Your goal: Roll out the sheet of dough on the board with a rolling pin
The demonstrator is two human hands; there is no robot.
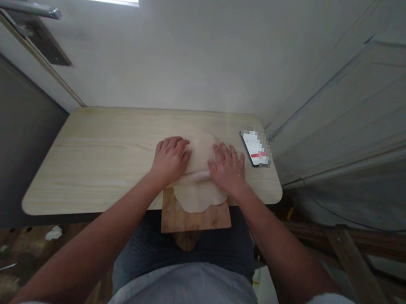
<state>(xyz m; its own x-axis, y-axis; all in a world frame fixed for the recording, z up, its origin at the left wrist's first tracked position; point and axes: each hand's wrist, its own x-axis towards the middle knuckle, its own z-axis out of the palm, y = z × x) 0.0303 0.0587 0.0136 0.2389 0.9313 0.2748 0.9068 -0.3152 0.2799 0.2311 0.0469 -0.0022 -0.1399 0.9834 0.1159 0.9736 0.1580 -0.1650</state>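
A thin, pale sheet that looks like rolled-out dough (195, 199) lies between and under my hands, its wavy near edge over a wooden board (195, 224). Across the sheet runs a short pale roll or stick (201, 176); its ends are hidden by my hands, and I cannot tell if it is a rolling pin or a fold. My left hand (171, 160) rests on the left side of the sheet, fingers forward and slightly bent. On the right side my right hand (228, 169) lies flat with its fingers spread, its thumb side near the roll.
The light wood-grain table (98, 156) stands against a white door, with a metal handle (21, 6) at upper left. A phone (254, 149) lies at the table's right end. The board juts past the front edge above my lap. Wooden beams (350, 242) are at right.
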